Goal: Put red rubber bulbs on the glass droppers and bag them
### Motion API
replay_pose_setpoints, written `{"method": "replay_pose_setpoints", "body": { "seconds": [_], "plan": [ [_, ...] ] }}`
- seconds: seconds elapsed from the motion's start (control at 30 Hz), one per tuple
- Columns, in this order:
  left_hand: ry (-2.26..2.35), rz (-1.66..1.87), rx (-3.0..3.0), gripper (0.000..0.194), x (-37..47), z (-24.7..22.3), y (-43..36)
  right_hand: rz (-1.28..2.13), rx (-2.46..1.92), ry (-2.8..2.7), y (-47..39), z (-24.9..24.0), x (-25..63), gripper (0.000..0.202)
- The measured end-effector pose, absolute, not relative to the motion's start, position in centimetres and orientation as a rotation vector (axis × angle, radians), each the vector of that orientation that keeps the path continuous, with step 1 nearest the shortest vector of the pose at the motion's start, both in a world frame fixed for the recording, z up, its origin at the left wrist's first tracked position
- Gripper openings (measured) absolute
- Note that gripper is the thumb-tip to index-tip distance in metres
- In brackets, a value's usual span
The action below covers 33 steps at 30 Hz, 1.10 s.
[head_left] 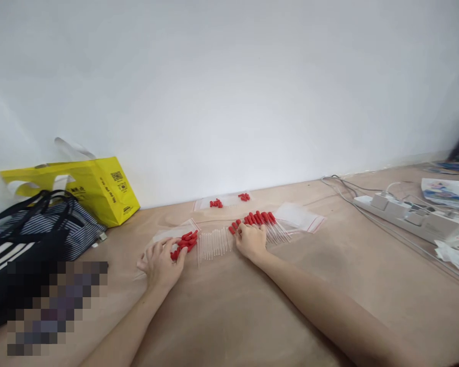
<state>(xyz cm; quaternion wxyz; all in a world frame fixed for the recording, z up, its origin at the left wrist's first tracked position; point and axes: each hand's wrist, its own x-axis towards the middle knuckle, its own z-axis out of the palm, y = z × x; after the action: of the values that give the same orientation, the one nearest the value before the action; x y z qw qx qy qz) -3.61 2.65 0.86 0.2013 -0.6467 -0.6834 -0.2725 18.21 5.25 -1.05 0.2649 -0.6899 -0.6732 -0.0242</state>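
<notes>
Thin clear tubes (214, 243) lie side by side in a row on the tabletop. Red rubber dropper bulbs (191, 238) are heaped at the row's left end, on a clear zip bag (164, 234). My left hand (162, 262) rests by that heap, fingers spread and thumb at its edge. Farther right my right hand (252, 242) has its fingers curled down and closed on a red bulb at the row; the fingertips are partly hidden. Right beside it, several droppers (266, 218) with red bulbs on their tubes lie in a slanted line.
Another zip bag (229, 200) with small red pieces lies near the wall. A third bag (300, 216) is at right. A yellow bag (117, 188) and a dark striped bag (72, 224) stand left. At right are a power strip (398, 219), cables and papers (449, 191).
</notes>
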Motion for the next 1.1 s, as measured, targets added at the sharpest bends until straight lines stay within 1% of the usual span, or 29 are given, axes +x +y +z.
{"method": "replay_pose_setpoints", "body": {
  "seconds": [0.2, 0.37, 0.5, 0.67, 0.83, 1.1],
  "plan": [
    [-1.997, -0.726, -1.761, 0.016, -3.7, 0.9, 3.1, -0.099, -1.879, -1.848, 4.6, -0.8, 18.2, 0.025],
    [-1.928, -0.766, -1.754, 0.017, -4.1, 0.7, 3.2, -0.098, -1.872, -1.868, 4.2, -0.5, 18.0, 0.025],
    [-1.78, -0.767, -1.826, 0.02, -4.2, 0.4, 3.2, -0.124, -1.692, -1.87, 2.7, -0.9, 19.1, 0.022],
    [-1.65, -0.714, -1.869, 0.018, -2.9, -0.2, 3.6, -0.166, -1.453, -1.983, -0.7, -2.2, 22.5, 0.017],
    [-1.609, -0.699, -1.86, 0.017, -2.3, -0.5, 4.6, -0.159, -1.437, -1.978, -2.3, -2.4, 24.9, 0.017],
    [-1.586, -0.676, -1.819, 0.019, -2.2, -0.4, 4.8, -0.175, -1.411, -2.046, -1.0, -2.1, 21.7, 0.016]
  ]
}}
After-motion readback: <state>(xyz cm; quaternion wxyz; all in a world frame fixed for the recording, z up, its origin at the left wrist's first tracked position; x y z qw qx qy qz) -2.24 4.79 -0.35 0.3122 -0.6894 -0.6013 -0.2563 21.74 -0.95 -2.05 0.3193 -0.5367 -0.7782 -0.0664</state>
